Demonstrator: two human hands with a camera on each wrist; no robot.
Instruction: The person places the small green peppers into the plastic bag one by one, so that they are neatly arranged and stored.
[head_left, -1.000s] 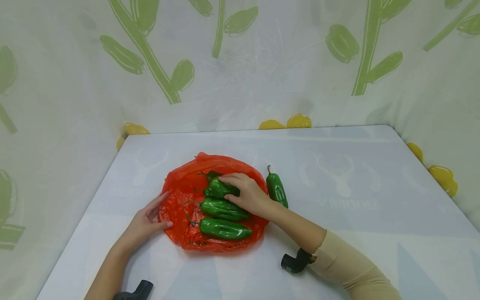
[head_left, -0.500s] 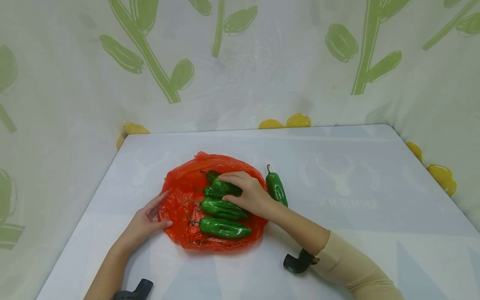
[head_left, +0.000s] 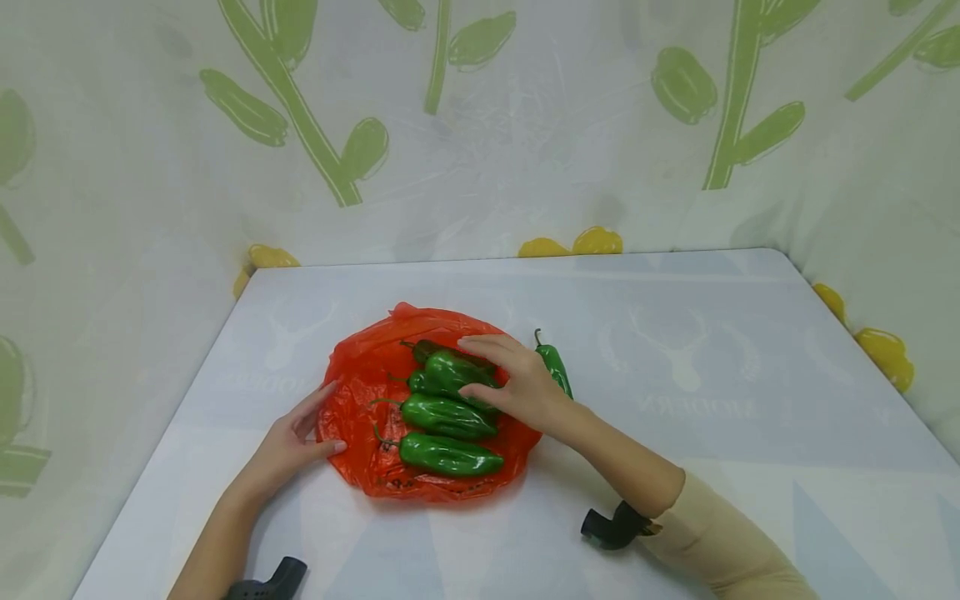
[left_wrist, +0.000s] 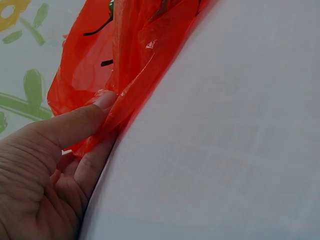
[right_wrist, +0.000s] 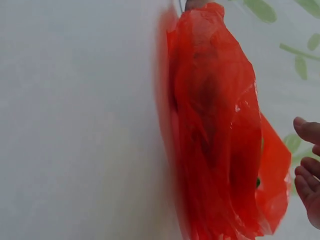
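A red plastic bag (head_left: 358,400) lies spread open on the table with several long green peppers (head_left: 450,456) in it, stems mostly to the left. My left hand (head_left: 281,454) holds the bag's left rim; in the left wrist view the thumb (left_wrist: 75,125) lies over the film and fingers are beneath it. Over the bag's right side is my right hand (head_left: 521,383), thumb and fingers spread apart, holding nothing, beside a green pepper (head_left: 457,371) that rests on others. One more green pepper (head_left: 553,365) lies outside the bag, partly hidden behind the right hand.
A pale table (head_left: 712,433) with faint printed patterns carries everything. Behind it hangs a light cloth (head_left: 555,133) with green leaves and yellow flowers. A black wrist device (head_left: 617,527) sits by the right forearm, another black device (head_left: 273,579) by the left.
My right hand has let go of a green pepper, which now rests on top of the others, and has drawn back to the right. The left hand stays put on the bag.
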